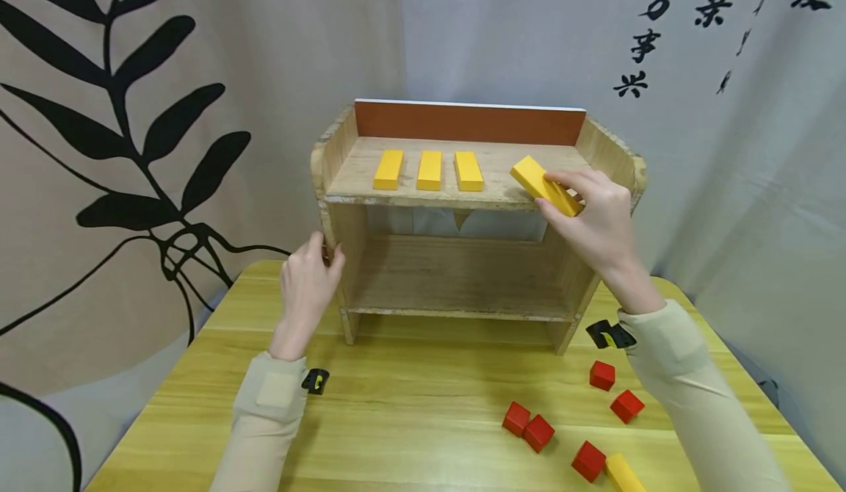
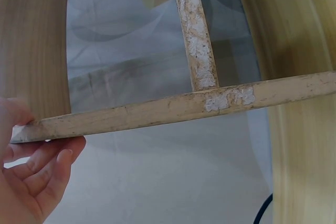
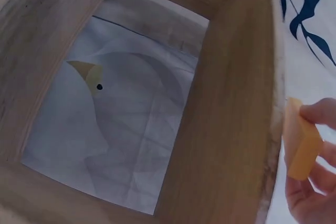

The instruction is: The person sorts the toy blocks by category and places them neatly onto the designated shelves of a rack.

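A two-tier wooden shelf point(image 1: 456, 275) stands on the table in the head view. My right hand point(image 1: 598, 216) pinches a yellow block point(image 1: 534, 178) at the front edge of the upper tier, to the right. That block is tilted, its far end over the board. Three yellow blocks point(image 1: 429, 170) lie spaced in a row on the upper tier. My left hand point(image 1: 307, 286) grips the front edge of the shelf's left side panel, and the left wrist view shows the thumb and fingers point(image 2: 47, 169) on opposite faces of it.
Several red cubes point(image 1: 538, 433) lie on the yellow wood-grain table point(image 1: 396, 404) at front right. Another yellow block point(image 1: 623, 474) is beside one of them, partly cut off by the frame. Patterned curtains point(image 1: 297, 51) hang behind the table.
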`<action>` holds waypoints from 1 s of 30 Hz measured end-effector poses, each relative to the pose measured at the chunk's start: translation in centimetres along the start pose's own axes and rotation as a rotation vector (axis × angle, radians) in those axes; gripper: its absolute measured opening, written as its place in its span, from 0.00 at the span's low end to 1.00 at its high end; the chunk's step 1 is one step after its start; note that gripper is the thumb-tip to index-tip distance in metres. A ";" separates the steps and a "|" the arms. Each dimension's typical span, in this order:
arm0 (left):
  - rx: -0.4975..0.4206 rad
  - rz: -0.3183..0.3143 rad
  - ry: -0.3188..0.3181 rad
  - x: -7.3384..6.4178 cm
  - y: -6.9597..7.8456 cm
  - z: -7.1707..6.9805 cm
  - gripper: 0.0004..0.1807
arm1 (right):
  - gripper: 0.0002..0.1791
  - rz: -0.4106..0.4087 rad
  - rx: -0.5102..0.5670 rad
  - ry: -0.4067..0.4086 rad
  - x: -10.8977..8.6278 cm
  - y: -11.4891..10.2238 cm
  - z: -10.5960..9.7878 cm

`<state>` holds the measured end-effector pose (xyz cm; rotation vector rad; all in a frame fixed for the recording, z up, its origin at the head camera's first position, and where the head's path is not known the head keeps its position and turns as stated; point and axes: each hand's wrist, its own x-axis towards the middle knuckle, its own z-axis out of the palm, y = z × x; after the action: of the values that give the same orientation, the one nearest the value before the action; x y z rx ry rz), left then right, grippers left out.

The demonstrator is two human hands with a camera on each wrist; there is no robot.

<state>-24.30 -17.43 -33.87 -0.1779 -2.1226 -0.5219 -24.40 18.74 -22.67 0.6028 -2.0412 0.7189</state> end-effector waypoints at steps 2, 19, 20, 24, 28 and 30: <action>0.001 -0.003 -0.002 0.0 0.0 0.0 0.11 | 0.14 0.010 0.002 -0.003 0.3 0.0 0.6; -0.003 -0.014 -0.001 0.1 0.0 0.1 0.11 | 0.12 -0.071 -0.102 -0.064 0.2 -0.2 1.5; -0.004 -0.014 0.000 0.1 0.0 0.1 0.11 | 0.12 -0.081 -0.109 -0.046 0.0 -0.2 1.4; -0.004 -0.015 0.003 0.1 0.0 0.1 0.11 | 0.12 -0.109 -0.109 0.000 -0.7 0.1 1.2; -0.005 -0.012 0.002 0.0 0.0 0.1 0.11 | 0.09 -0.110 -0.093 -0.010 -0.9 0.1 1.2; -0.004 -0.010 0.000 0.0 0.0 0.1 0.10 | 0.08 -0.113 -0.093 -0.020 -0.8 0.1 1.3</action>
<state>-24.42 -17.38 -33.94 -0.1698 -2.1235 -0.5325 -24.76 18.02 -23.98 0.6677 -2.0286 0.5507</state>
